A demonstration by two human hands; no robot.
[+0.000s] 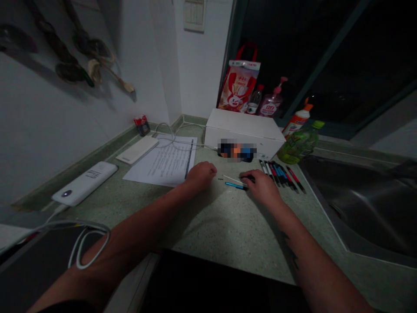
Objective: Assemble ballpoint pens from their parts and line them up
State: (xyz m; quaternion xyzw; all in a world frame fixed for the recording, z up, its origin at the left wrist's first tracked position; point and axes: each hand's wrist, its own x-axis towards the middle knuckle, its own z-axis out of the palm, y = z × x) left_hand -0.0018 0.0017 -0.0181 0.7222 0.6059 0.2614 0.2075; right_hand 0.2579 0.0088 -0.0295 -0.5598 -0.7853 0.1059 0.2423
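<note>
My left hand (201, 175) rests low over the counter with its fingers curled together; what they hold, if anything, is hidden. To its right lie a tiny dark spring-like piece (220, 178), a thin white pen refill (232, 178) and a blue pen barrel (233, 185). My right hand (262, 188) is closed at the right ends of the refill and barrel. A dark piece shows at its fingertips, too dim to make out. Beyond that hand, several pens (280, 174) in white, black, blue and red lie in a row.
A printed sheet (163, 163), a white flat box (137, 149) and a white power bank (85, 183) with a cable lie left. A white carton (243, 126) stands behind a partly blurred phone-like object (237, 151). A green bottle (298, 143) stands near the sink (365, 195).
</note>
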